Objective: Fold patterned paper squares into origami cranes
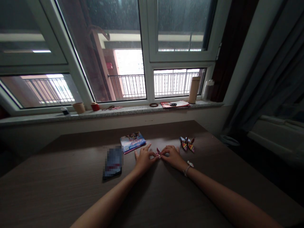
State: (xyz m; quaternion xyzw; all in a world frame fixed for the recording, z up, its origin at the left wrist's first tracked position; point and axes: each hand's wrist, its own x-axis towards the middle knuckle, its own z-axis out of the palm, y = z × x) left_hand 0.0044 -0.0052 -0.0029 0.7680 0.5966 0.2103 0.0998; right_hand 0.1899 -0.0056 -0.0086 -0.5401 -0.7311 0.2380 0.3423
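Right there, the small folded paper piece (158, 153), printed in red and white, sits pinched between your hands! Your left hand (144, 160) and right hand (172, 156) meet on it above the tabletop (71, 186), the fingers (164, 153) of each closed on it. Just past your right hand, two folded paper cranes (187, 144) stand side by side. On your left lie a glossy printed paper pack (132, 142) and a pixelated packet (113, 161). A white band (187, 168) circles your right wrist, and beyond the tabletop a tan flask (194, 90) stands on the granite windowsill (123, 111).
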